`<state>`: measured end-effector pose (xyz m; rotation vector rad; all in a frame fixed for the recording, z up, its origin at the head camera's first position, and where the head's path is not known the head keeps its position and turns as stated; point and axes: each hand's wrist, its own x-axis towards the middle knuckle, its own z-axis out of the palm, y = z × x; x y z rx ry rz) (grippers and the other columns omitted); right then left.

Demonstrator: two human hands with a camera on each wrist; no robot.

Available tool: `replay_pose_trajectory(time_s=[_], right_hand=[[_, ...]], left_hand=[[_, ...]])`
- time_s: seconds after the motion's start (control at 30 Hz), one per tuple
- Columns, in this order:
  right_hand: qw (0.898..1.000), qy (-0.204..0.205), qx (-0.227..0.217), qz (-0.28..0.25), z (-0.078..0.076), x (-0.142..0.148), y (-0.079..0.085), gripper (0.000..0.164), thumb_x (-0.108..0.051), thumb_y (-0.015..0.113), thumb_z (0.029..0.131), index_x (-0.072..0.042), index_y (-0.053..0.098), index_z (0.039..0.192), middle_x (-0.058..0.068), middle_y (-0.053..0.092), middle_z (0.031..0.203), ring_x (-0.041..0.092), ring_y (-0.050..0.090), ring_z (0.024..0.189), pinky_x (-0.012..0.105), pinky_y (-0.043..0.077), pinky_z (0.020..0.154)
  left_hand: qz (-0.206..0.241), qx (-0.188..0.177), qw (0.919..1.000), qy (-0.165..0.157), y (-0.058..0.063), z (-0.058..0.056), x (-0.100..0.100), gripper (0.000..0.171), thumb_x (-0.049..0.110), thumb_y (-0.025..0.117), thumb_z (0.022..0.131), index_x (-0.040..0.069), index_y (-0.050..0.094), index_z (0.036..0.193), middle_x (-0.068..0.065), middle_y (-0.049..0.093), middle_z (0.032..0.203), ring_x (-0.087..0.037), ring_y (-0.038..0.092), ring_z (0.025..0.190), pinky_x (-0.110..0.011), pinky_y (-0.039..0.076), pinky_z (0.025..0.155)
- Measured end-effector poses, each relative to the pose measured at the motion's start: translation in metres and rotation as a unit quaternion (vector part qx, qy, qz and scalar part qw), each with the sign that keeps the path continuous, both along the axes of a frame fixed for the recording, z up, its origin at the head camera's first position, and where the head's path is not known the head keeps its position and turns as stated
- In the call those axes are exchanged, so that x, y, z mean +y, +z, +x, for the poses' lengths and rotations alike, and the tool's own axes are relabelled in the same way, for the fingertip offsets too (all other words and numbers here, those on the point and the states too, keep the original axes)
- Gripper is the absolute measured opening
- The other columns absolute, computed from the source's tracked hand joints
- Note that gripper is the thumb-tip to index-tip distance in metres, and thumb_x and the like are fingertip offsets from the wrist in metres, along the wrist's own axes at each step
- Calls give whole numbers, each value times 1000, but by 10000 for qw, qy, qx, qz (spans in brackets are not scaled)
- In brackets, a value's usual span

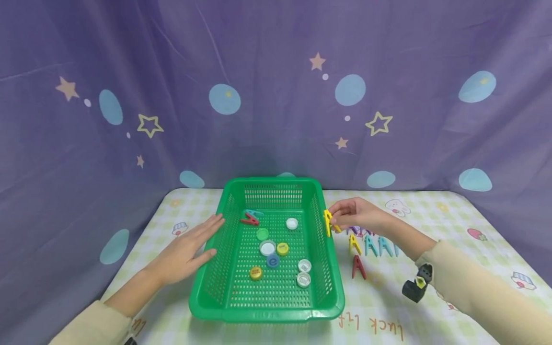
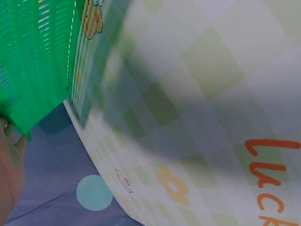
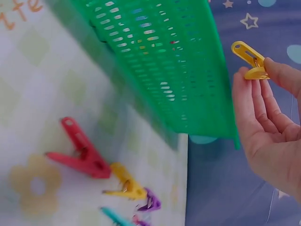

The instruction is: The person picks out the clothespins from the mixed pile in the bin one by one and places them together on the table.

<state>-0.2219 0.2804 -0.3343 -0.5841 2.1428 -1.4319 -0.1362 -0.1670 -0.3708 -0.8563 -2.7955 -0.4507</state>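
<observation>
A green plastic basket (image 1: 254, 315) with slotted walls stands on the table. My right hand (image 1: 360, 214) pinches a yellow clothespin (image 3: 249, 59) between thumb and fingers, level with the basket's right rim. The left hand (image 1: 185, 251) rests at the basket's left rim with its fingers extended. On the basket floor lie a red clothespin (image 1: 250, 220), a light blue clothespin (image 1: 254, 213) and several bottle caps, among them a blue cap (image 1: 273, 261) and a gold cap (image 1: 256, 273). In the left wrist view only part of the left hand shows.
Right of the basket, under and beside my right forearm, lie a red clothespin (image 3: 82, 153), a yellow clothespin (image 1: 354, 244), several light blue clothespins (image 1: 385, 246) and several purple ones. A checked cloth (image 1: 457, 239) covers the table, and a purple curtain (image 1: 276, 139) hangs behind.
</observation>
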Motion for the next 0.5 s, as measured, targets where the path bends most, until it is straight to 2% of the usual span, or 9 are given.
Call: replay_pose_trajectory(time_s=[0.13,0.3,0.4,0.5], right_hand=[[9998,-165,-64,88,7,16,-9,37,-18,65,92,5,56,118,-6,68,93,9,67,85,28,57,83],[9995,-284,-141,49,15,36,-22,28,-18,64,92,-1,59,114,-6,69,92,9,67,86,30,57,84],[9992,-357,-206,13,21,48,-28,28,-17,63,93,0,58,114,-9,69,92,6,67,85,28,57,83],[9979,-531,-361,89,28,59,-36,35,-18,63,93,4,55,118,-10,69,94,4,66,86,25,57,82]], left_hand=[[-22,-28,10000,6,1,-1,0,66,32,55,97,16,26,153,-7,25,161,-34,33,144,-59,34,110],[-20,-56,10000,16,-1,-2,0,66,32,54,97,17,25,154,-7,24,161,-34,31,145,-58,34,111],[-17,-61,10000,10,0,-3,0,66,31,54,97,17,25,154,-7,24,161,-34,30,145,-57,33,112],[-9,-97,10000,19,-1,-2,0,66,31,54,97,17,24,154,-6,23,162,-34,30,146,-57,33,112]])
